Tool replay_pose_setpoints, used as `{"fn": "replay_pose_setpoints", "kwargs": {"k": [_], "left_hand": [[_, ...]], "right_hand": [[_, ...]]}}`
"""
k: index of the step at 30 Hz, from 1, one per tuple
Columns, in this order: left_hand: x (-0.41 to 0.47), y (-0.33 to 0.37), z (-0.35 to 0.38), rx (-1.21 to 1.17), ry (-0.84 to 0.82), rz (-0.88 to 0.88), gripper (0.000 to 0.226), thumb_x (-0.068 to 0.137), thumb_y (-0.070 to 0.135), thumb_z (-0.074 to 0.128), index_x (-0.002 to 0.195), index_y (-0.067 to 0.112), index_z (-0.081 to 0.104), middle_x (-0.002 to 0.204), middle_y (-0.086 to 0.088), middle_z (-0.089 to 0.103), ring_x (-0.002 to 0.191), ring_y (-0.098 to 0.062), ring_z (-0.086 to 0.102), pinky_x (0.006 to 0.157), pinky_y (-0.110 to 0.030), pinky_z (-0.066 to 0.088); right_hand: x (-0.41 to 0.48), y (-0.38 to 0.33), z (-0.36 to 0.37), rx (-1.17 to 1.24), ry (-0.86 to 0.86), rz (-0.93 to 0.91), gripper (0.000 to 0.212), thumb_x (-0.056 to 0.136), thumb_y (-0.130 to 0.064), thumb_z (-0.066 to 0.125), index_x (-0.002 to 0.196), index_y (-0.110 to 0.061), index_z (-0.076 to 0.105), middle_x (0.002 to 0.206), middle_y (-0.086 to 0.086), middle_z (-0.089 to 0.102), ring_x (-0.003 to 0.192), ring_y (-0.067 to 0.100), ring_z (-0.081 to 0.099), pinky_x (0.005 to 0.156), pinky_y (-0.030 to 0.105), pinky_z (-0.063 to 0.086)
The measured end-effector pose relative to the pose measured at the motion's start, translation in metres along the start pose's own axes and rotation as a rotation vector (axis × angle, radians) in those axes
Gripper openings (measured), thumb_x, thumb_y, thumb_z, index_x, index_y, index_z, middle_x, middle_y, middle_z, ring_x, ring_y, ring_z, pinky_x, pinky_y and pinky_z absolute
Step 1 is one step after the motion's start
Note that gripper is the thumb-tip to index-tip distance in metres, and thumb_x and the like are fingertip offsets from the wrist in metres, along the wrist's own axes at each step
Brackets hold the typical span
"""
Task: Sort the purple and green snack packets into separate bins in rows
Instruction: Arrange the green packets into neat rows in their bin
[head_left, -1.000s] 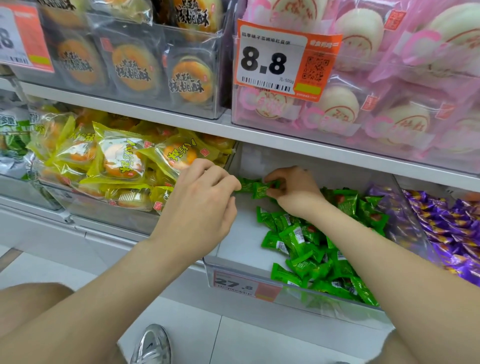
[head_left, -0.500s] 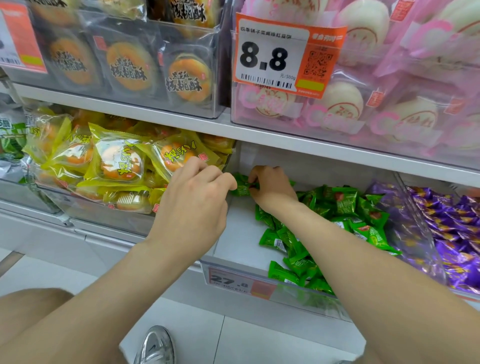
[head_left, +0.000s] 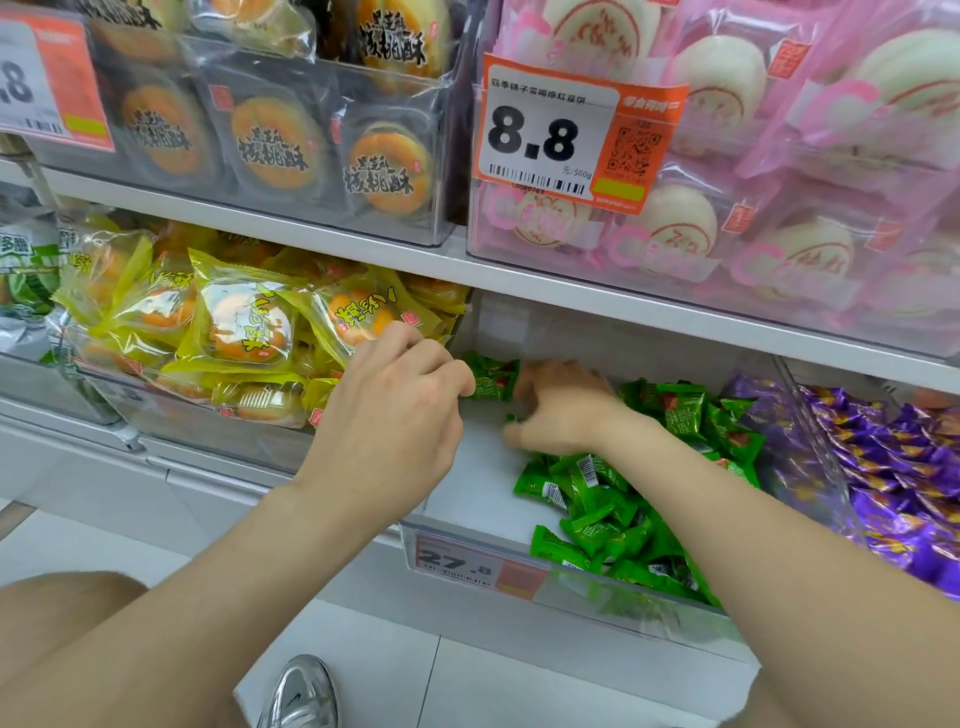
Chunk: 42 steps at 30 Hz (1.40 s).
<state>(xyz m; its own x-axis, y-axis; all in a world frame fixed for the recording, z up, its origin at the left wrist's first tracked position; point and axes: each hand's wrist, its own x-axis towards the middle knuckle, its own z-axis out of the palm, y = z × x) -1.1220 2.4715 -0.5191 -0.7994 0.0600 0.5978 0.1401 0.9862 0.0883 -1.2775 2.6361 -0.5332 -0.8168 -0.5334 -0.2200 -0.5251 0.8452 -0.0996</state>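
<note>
Your left hand (head_left: 395, 415) pinches a green packet (head_left: 492, 382) near the back left corner of the bin (head_left: 467, 493). Your right hand (head_left: 563, 410) is curled and blurry beside it; I cannot tell if it grips. Purple packets (head_left: 893, 467) lie in the bin on the right.

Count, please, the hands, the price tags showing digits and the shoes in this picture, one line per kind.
Hands: 2, left hand and right hand, both at one green packet
Price tags showing digits: 3, the 8.8 tag, the cut-off .8 tag, the 27.8 tag
Shoes: 1, silver shoe
Total: 6
</note>
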Motion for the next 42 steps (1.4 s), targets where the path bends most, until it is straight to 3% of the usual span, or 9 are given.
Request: {"fn": "replay_pose_setpoints", "kwargs": {"k": [4,10,14,19,24,29,32,35,42], "left_hand": [[0.0,0.003,-0.001,-0.022,-0.013,0.078,0.017,0.084,0.01,0.075,0.096,0.022,0.078,0.091,0.009,0.073,0.108,-0.024,0.06,0.093,-0.042,0.04],[0.0,0.009,-0.003,-0.067,-0.006,0.06,0.022,0.091,0.024,0.072,0.113,0.026,0.071,0.095,0.01,0.07,0.107,-0.024,0.059,0.096,-0.044,0.039],[0.001,0.013,-0.006,-0.155,-0.045,0.017,0.039,0.101,0.032,0.055,0.138,0.021,0.062,0.112,0.009,0.068,0.109,-0.022,0.055,0.095,-0.042,0.039],[0.003,0.014,-0.013,-0.429,-0.009,-0.038,0.021,0.103,0.019,0.064,0.121,0.023,0.071,0.101,0.011,0.068,0.095,-0.013,0.059,0.082,-0.031,0.047],[-0.001,0.016,-0.014,-0.401,0.082,-0.123,0.015,0.094,0.028,0.068,0.106,0.029,0.077,0.087,0.015,0.072,0.086,-0.013,0.064,0.078,-0.044,0.051],[-0.003,0.02,-0.012,-0.289,0.117,-0.159,0.016,0.094,0.034,0.067,0.107,0.033,0.076,0.087,0.018,0.071,0.093,-0.018,0.056,0.084,-0.048,0.044],[-0.005,0.015,-0.008,-0.28,0.083,-0.169,0.021,0.093,0.032,0.065,0.113,0.03,0.071,0.093,0.019,0.067,0.095,-0.019,0.055,0.084,-0.049,0.046],[-0.009,0.011,-0.008,-0.223,0.021,-0.177,0.033,0.088,0.033,0.064,0.121,0.027,0.068,0.104,0.014,0.066,0.103,-0.021,0.054,0.09,-0.047,0.046],[-0.015,0.014,-0.01,-0.113,-0.086,-0.135,0.035,0.089,0.033,0.065,0.122,0.025,0.067,0.116,0.01,0.065,0.113,-0.022,0.048,0.084,-0.038,0.041]], "right_hand": [[-0.002,0.005,0.016,-0.078,0.045,-0.145,0.036,0.081,-0.046,0.069,0.115,-0.034,0.065,0.111,-0.007,0.065,0.115,0.024,0.056,0.102,0.043,0.034],[-0.032,-0.006,-0.014,0.724,0.108,-0.196,0.013,0.094,-0.033,0.059,0.092,-0.027,0.07,0.08,-0.007,0.069,0.077,0.011,0.06,0.071,0.029,0.044],[-0.071,-0.005,-0.025,1.002,-0.042,-0.346,0.014,0.105,-0.017,0.061,0.116,-0.008,0.062,0.097,0.011,0.078,0.077,0.018,0.065,0.073,0.036,0.048],[-0.089,0.004,-0.026,0.897,0.066,-0.451,0.019,0.106,-0.028,0.06,0.12,-0.015,0.063,0.106,-0.002,0.076,0.081,0.016,0.072,0.074,0.04,0.055],[-0.086,0.005,-0.025,0.694,0.254,-0.457,0.025,0.093,-0.054,0.071,0.115,-0.044,0.076,0.096,0.006,0.077,0.078,0.03,0.065,0.075,0.05,0.055],[-0.082,0.006,-0.032,1.05,0.083,-0.327,0.017,0.089,-0.016,0.082,0.106,-0.013,0.08,0.083,0.014,0.077,0.061,0.013,0.063,0.059,0.024,0.05],[-0.063,0.016,-0.025,0.969,0.086,-0.158,0.021,0.086,-0.012,0.085,0.104,-0.008,0.076,0.078,0.01,0.078,0.062,0.017,0.072,0.062,0.026,0.059],[-0.036,0.029,-0.006,0.876,0.153,0.009,0.026,0.086,-0.008,0.084,0.11,-0.007,0.072,0.078,0.009,0.079,0.068,0.021,0.078,0.078,0.04,0.066],[0.013,0.008,0.025,0.294,0.221,-0.08,0.035,0.089,-0.032,0.08,0.122,-0.025,0.074,0.12,0.003,0.071,0.111,0.026,0.065,0.098,0.033,0.051]]}}
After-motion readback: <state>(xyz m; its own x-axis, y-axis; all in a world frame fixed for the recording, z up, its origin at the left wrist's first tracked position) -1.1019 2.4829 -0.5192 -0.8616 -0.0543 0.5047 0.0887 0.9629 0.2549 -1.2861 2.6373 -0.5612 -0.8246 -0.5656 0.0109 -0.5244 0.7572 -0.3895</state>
